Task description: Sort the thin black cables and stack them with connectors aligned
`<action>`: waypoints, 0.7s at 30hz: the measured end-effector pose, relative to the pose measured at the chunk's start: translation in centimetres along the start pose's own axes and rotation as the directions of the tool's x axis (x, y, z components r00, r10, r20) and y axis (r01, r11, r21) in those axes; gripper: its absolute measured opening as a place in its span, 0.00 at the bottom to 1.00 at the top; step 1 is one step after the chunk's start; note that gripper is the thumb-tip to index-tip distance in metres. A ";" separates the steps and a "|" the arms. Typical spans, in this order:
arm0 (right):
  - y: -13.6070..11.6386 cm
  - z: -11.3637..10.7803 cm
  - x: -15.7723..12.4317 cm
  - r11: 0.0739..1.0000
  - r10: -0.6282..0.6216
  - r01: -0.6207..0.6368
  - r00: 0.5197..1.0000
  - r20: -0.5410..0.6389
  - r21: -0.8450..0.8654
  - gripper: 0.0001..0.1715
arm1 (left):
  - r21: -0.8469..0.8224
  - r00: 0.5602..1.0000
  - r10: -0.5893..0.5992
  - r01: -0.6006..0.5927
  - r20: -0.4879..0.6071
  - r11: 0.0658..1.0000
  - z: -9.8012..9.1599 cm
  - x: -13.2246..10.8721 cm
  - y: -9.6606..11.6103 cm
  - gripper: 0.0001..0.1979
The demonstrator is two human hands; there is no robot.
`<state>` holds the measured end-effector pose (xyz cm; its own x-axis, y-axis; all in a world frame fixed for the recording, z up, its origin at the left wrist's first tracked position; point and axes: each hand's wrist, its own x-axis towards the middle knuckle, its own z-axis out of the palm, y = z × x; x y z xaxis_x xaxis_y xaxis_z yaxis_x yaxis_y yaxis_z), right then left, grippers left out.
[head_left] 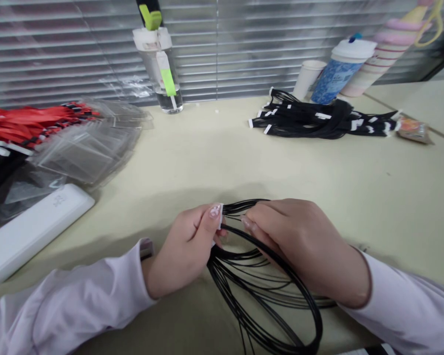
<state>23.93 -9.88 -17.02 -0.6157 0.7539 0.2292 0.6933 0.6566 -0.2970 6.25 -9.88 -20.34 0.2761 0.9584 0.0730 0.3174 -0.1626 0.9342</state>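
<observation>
my left grip is closed in a pinch on the white tabs at the gathered ends of a bunch of thin black cords, and my right grip is closed around the same cords just beside it, the two grips almost touching. the cords fan out from between my grips in long loops that hang down and lie on the pale counter in front of me. farther up the counter on the right sits a pile of black lanyards with white tabs, next to a small snack packet, a blue cup with a white lid, a white paper cup and a striped cream and pink cup. on the left lie red lanyards, clear plastic sleeves and a flat white case with a small raised mark that i cannot read. a clear water bottle with green tape stands by the window blinds; its label is too blurred to read, and no other writing is legible.
</observation>
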 end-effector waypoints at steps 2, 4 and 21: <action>0.0 0.0 0.0 1.000 -0.002 0.002 1.000 -0.018 -0.014 0.15 | 0.005 1.000 0.003 -0.003 0.008 1.000 0.0 0.0 0.1 0.19; 0.1 0.0 0.0 1.000 0.002 -0.002 0.999 -0.038 -0.023 0.16 | 0.003 1.000 -0.002 0.002 0.017 1.000 0.0 0.0 0.1 0.19; 0.3 0.1 0.1 1.000 0.025 -0.025 0.997 -0.075 0.010 0.12 | -0.026 0.994 -0.099 0.098 -0.043 0.995 0.0 0.7 0.0 0.20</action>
<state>24.08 -9.62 -17.19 -0.5683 0.7699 0.2905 0.7046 0.6376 -0.3115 6.41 -9.23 -20.28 0.2039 0.9790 -0.0047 0.3192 -0.0619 0.9457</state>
